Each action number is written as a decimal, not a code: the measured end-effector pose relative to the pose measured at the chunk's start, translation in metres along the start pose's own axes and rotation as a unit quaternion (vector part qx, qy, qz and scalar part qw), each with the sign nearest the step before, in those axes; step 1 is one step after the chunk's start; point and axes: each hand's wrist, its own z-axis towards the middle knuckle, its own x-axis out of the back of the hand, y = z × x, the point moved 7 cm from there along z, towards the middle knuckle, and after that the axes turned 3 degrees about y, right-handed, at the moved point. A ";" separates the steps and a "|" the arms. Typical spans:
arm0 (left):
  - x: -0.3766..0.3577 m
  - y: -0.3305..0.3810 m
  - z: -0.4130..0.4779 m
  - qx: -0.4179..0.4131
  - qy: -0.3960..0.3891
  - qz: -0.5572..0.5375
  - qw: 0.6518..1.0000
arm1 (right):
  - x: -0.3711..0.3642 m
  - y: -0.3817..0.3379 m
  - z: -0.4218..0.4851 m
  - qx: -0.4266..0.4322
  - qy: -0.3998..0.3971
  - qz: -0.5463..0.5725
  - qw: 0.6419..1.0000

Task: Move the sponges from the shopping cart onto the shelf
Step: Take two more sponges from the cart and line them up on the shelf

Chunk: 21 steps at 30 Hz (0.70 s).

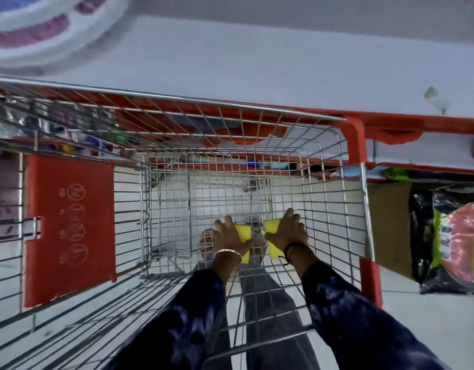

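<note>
**Both hands on sponges deep in the cart**

Head view: the camera looks straight down into a wire cart [257, 166] with red corner guards. Both arms, in dark blue sleeves, reach down to its floor. The left hand [229, 235], a gold bangle at its wrist, has its grip closed over a yellow sponge [245, 232]. The right hand [286, 231], a dark band at its wrist, is clamped likewise on a second yellow sponge [271, 227]. More yellow shows under each wrist; whether that is the same sponge or another I cannot tell. The two sponges lie close, side by side, low in the basket near its right wall. A red flap [70, 228] with printed symbols sits at the left. The shelf [283, 57], pale with a red edge, runs just beyond the cart's far rim. A dark packet [449, 236] lies to the right, outside the cart.
</note>
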 end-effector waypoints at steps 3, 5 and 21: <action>0.027 0.008 -0.010 -0.026 0.010 -0.002 1.000 | 0.026 -0.010 -0.016 0.029 0.027 0.005 0.999; 0.048 0.015 -0.021 -0.038 0.020 -0.013 0.999 | 0.043 -0.015 -0.030 0.047 0.046 0.015 0.998; 0.253 0.099 -0.138 -0.107 0.126 -0.009 0.986 | 0.242 -0.056 -0.164 0.105 0.205 0.153 0.961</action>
